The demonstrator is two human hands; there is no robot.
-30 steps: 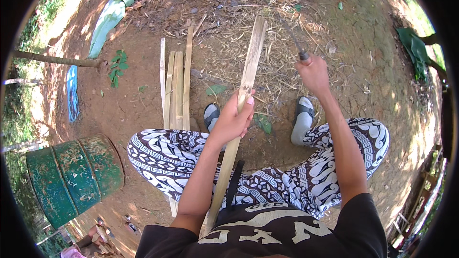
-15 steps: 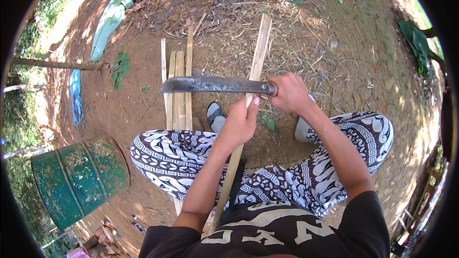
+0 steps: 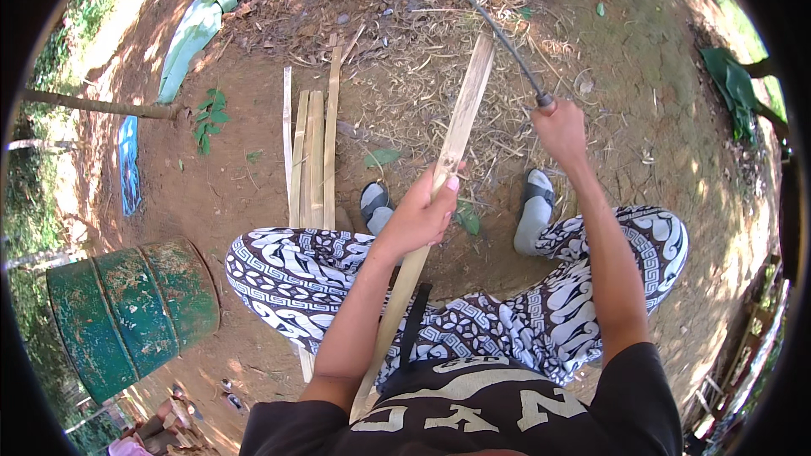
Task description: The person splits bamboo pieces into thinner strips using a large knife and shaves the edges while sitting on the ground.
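R hand (image 3: 560, 131) has swung out right and fwd since half a sec ago, when the knife (image 3: 507, 42) lay flat across the slat (image 3: 465, 114); now the blade's off it, turned nearly edge-on, and the slat's far end leans a bit more right.

From where I stand, the slat's the landmark. Its long axis runs from the shirt (image 3: 473, 401) up b/w the knees, slanting fwd and right. L hand (image 3: 422, 213) is on it approx midway, fingers wrapped round, thumb along the top. R fingers are closed round the knife handle, well right of the slat, so L's the nearer hand by far. What counts is the gap: blade points fwd and left from R fist, slat lies to its left, tip near the slat's far end; can't tell the height b/w them.

Left of the slat, more strips (image 3: 315, 152) lie on the ground, roughly lengthwise too; shavings (image 3: 414, 89) are scattered round its far end.
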